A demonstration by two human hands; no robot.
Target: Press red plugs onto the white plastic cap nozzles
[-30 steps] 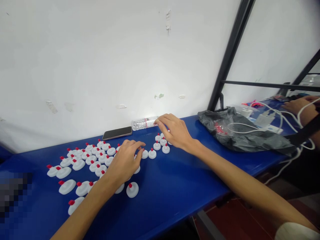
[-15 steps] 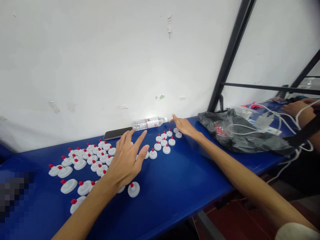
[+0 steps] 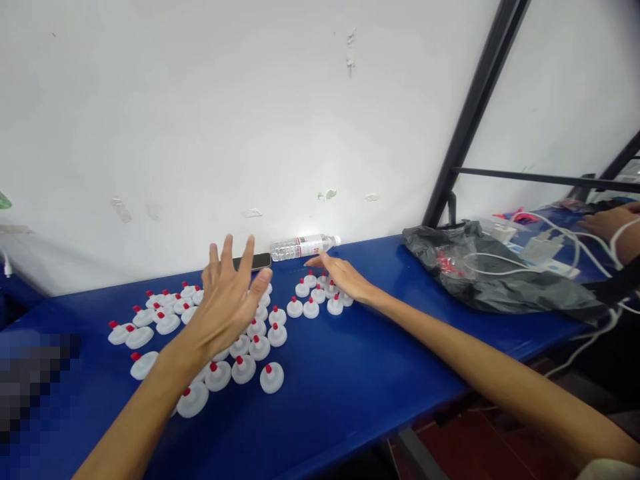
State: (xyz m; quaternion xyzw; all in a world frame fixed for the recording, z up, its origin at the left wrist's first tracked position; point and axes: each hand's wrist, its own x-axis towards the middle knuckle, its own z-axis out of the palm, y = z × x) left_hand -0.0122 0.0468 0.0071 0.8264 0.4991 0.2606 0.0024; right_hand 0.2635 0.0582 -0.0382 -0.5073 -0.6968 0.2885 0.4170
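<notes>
Many white round caps with red nozzle tips [image 3: 271, 378] stand upright on the blue table [image 3: 340, 387]. My left hand [image 3: 227, 300] is open above the larger group, fingers spread, holding nothing and covering part of it. At the right end of a smaller group of caps [image 3: 311, 307], my right hand [image 3: 345, 277] reaches in with fingers stretched out. Its palm side is against or very near the rightmost caps; actual contact is hard to make out. Some caps there are partly hidden by the fingers.
Along the wall lie a clear water bottle [image 3: 305, 247] and a phone [image 3: 255, 262], partly behind my left hand. To the right are a grey plastic bag [image 3: 480, 273], white cables, chargers [image 3: 543, 248] and a black metal frame [image 3: 470, 120]. Another person's hand [image 3: 613, 223] shows at far right.
My left hand has spread its fingers and shifted left, uncovering caps. My right hand went right past the small group, then came back left; those caps now sit closer together.
</notes>
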